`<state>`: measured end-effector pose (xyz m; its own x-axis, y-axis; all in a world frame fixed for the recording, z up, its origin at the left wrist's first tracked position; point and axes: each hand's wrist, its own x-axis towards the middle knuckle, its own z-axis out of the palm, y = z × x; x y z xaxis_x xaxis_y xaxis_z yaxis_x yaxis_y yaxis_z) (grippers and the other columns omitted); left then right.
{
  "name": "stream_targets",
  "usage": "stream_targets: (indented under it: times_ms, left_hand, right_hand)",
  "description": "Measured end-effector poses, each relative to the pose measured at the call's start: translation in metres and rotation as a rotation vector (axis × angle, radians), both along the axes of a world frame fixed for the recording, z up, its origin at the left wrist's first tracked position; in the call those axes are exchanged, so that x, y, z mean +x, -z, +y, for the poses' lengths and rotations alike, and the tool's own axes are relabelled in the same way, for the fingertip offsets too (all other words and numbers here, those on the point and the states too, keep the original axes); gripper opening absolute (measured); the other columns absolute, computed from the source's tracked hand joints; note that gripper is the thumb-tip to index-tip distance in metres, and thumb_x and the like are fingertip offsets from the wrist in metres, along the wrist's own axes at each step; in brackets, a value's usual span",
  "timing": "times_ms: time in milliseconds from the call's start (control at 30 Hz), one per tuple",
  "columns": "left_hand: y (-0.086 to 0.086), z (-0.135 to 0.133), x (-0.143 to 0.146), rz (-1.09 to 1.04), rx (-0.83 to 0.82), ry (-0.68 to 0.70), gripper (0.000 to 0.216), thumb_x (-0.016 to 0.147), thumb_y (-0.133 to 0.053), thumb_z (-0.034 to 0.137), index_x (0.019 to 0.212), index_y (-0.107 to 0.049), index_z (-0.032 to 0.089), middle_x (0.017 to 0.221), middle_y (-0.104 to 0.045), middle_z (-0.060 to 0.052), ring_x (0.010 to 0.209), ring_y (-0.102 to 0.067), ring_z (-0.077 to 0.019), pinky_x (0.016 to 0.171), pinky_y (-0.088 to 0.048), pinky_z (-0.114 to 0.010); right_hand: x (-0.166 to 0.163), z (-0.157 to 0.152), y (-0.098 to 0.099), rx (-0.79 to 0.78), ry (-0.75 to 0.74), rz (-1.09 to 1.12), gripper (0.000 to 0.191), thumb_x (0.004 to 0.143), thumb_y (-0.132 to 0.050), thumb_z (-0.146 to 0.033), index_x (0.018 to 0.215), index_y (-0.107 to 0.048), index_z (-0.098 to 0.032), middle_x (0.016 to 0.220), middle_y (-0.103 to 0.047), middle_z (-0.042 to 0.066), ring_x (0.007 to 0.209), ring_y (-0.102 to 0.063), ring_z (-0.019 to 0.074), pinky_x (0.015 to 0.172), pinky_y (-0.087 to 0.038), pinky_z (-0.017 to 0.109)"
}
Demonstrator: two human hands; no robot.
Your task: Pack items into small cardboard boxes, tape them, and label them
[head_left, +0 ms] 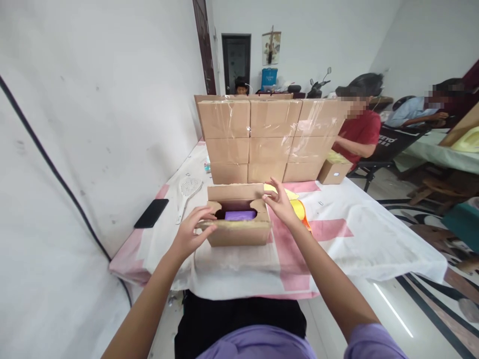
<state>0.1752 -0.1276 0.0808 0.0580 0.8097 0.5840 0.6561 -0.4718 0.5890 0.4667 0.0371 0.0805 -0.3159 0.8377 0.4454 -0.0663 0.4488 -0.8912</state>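
A small cardboard box [237, 235] stands with its top open in front of me on the table, its back flap [235, 192] raised. Deep between the inward-folded side flaps lies something flat and purple [240, 215]; its kind is not clear. At the box's left front corner is my left hand [191, 233], fingers and thumb apart, touching or nearly touching the side. My right hand [280, 203] hovers by the right back corner, fingers spread and slightly bent. Neither hand visibly holds anything. A yellow and orange item [299, 210] lies to the right, partly behind my right forearm.
Behind the box rises a stack of taped cartons [273, 134]. A white perforated paddle [189, 189] and a black phone [151, 213] lie to the left, near the wall. Another small carton [334, 169] stands right, close to a seated person in red [361, 134].
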Motion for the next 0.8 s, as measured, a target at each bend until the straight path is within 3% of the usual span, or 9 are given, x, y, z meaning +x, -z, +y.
stream_targets:
  times_ms: [67, 167, 233, 333, 433, 500, 567, 667, 800]
  left_hand:
    - [0.000, 0.006, 0.010, 0.009, 0.017, -0.181, 0.041, 0.097, -0.058, 0.038, 0.135, -0.056, 0.024, 0.138, -0.054, -0.015, 0.124, -0.060, -0.0280, 0.085, -0.062, -0.039]
    - [0.001, 0.018, 0.018, 0.127, 0.081, -0.355, 0.046, 0.096, -0.059, 0.038, 0.139, -0.054, 0.020, 0.147, -0.048, -0.018, 0.141, -0.044, -0.0326, 0.112, -0.045, -0.052]
    - [0.002, 0.022, 0.020, 0.230, 0.066, -0.316, 0.043, 0.098, -0.058, 0.040, 0.137, -0.057, 0.022, 0.145, -0.055, -0.015, 0.139, -0.048, -0.0320, 0.119, -0.033, -0.055]
    - [-0.001, 0.023, 0.024, 0.446, -0.049, -0.086, 0.043, 0.097, -0.060, 0.048, 0.134, -0.061, 0.026, 0.137, -0.065, -0.009, 0.131, -0.057, -0.0307, 0.120, -0.031, -0.053]
    - [-0.005, 0.020, 0.036, 0.571, -0.102, -0.065, 0.055, 0.093, -0.065, 0.051, 0.141, -0.058, 0.025, 0.138, -0.065, -0.010, 0.126, -0.058, -0.0325, 0.109, -0.042, -0.048]
    - [-0.005, 0.022, 0.047, 0.628, -0.131, -0.132, 0.060, 0.091, -0.068, 0.049, 0.144, -0.057, 0.025, 0.130, -0.067, -0.011, 0.117, -0.060, -0.0345, 0.099, -0.047, -0.048]
    - [-0.004, 0.027, 0.058, 0.694, -0.159, -0.187, 0.062, 0.087, -0.073, 0.050, 0.142, -0.060, 0.026, 0.124, -0.068, -0.013, 0.111, -0.059, -0.0375, 0.095, -0.047, -0.052]
    - [-0.001, 0.039, 0.075, 0.723, -0.164, -0.276, 0.060, 0.082, -0.076, 0.052, 0.135, -0.065, 0.026, 0.130, -0.065, -0.016, 0.115, -0.056, -0.0422, 0.094, -0.045, -0.058]
    - [0.002, 0.054, 0.089, 0.657, -0.159, -0.328, 0.053, 0.083, -0.074, 0.049, 0.131, -0.066, 0.028, 0.147, -0.057, -0.016, 0.133, -0.049, -0.0434, 0.105, -0.036, -0.066]
  right_hand:
    - [-0.001, -0.012, 0.004, 0.040, 0.002, 0.060, 0.074, 0.087, -0.069, -0.054, 0.150, -0.035, -0.034, 0.147, -0.051, 0.012, 0.107, -0.067, 0.0213, 0.098, -0.054, 0.043]
    - [0.001, -0.032, 0.006, 0.166, -0.050, -0.070, 0.039, 0.098, -0.055, -0.048, 0.132, -0.055, -0.028, 0.120, -0.069, 0.009, 0.105, -0.068, 0.0236, 0.105, -0.048, 0.049]
    - [0.003, -0.045, 0.010, 0.280, -0.068, -0.237, 0.026, 0.100, -0.054, -0.043, 0.116, -0.065, -0.026, 0.108, -0.074, 0.007, 0.107, -0.068, 0.0255, 0.113, -0.039, 0.055]
    - [0.013, -0.059, 0.019, 0.397, -0.006, -0.327, 0.027, 0.099, -0.056, -0.037, 0.123, -0.064, -0.027, 0.122, -0.072, 0.008, 0.120, -0.063, 0.0278, 0.117, -0.034, 0.056]
    - [0.039, -0.057, 0.033, 0.430, 0.297, -0.283, 0.031, 0.097, -0.056, -0.034, 0.127, -0.062, -0.026, 0.133, -0.065, 0.012, 0.130, -0.056, 0.0300, 0.115, -0.037, 0.056]
    - [0.066, -0.043, 0.043, 0.342, 0.590, -0.246, 0.035, 0.093, -0.060, -0.038, 0.125, -0.062, -0.024, 0.134, -0.062, 0.014, 0.132, -0.053, 0.0325, 0.114, -0.037, 0.059]
    - [0.094, -0.026, 0.053, 0.109, 0.730, -0.203, 0.053, 0.083, -0.069, -0.046, 0.129, -0.058, -0.022, 0.132, -0.061, 0.016, 0.128, -0.055, 0.0348, 0.107, -0.044, 0.060]
    - [0.120, -0.003, 0.063, -0.282, 0.501, -0.074, 0.075, 0.072, -0.076, -0.053, 0.136, -0.052, -0.021, 0.121, -0.068, 0.014, 0.108, -0.067, 0.0312, 0.089, -0.056, 0.050]
    - [0.121, 0.005, 0.070, -0.449, 0.181, -0.032, 0.054, 0.071, -0.080, -0.051, 0.110, -0.065, -0.016, 0.092, -0.075, 0.008, 0.077, -0.069, 0.0216, 0.070, -0.055, 0.033]
